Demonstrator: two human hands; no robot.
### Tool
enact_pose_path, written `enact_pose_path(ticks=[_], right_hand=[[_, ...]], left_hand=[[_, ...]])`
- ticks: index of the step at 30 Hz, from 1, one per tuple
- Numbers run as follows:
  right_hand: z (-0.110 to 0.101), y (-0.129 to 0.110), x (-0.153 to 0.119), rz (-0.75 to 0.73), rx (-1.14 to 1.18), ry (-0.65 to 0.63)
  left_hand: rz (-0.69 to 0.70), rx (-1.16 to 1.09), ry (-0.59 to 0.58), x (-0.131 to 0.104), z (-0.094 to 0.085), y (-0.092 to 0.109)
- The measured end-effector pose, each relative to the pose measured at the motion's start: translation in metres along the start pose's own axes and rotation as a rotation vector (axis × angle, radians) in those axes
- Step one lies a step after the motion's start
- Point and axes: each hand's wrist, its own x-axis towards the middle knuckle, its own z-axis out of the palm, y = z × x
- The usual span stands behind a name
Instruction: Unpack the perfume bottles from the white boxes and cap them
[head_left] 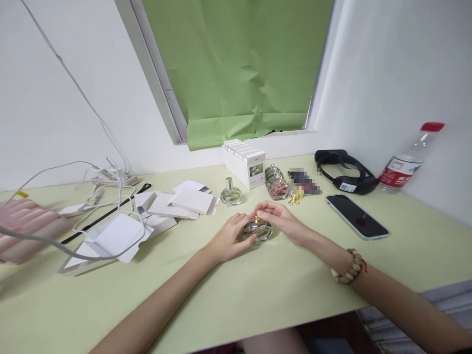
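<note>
A clear glass perfume bottle (261, 231) with a gold neck stands upright on the table in front of me. My left hand (233, 236) is wrapped around its left side, the thumb across the front. The fingers of my right hand (279, 219) close on the gold collar (257, 219) at the bottle's top; the fingertips partly hide it. Behind my left hand stands another perfume bottle (231, 195) with a silver cap and greenish tint. Several more perfume bottles (278, 189) form a row beyond my right hand, with small gold pieces (296, 197) beside them.
White boxes (245, 167) stand in a row by the wall. Flattened white cartons (191, 199), cables and a power strip (114, 179) lie left. On the right are a phone (357, 217), a black headset strap (346, 172), a blurred-out item (304, 181) and a red-capped water bottle (401, 167).
</note>
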Motion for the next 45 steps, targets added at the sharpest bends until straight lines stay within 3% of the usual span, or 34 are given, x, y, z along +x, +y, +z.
enact_pose_path(ticks=[9,20,26,31,38,45], right_hand=[[-0.001,0.002,0.000,-0.020,-0.003,-0.017],[-0.030,0.007,0.015,-0.344,-0.501,0.512],[-0.063,0.006,0.022,-0.373,-0.770,0.701],[-0.094,0.004,0.026,-0.294,-0.909,0.852],[-0.125,0.005,0.027,-0.180,-0.896,0.863],[-0.121,0.000,0.019,-0.029,-1.228,0.742]], left_hand=[[-0.004,-0.004,0.003,0.002,-0.002,0.002],[-0.036,-0.070,-0.006,0.001,-0.005,0.007],[-0.044,-0.057,-0.015,0.000,-0.006,0.008],[-0.037,-0.055,-0.014,-0.001,-0.005,0.008],[-0.036,-0.043,-0.010,0.000,-0.004,0.008],[-0.038,-0.045,-0.016,-0.001,-0.005,0.008]])
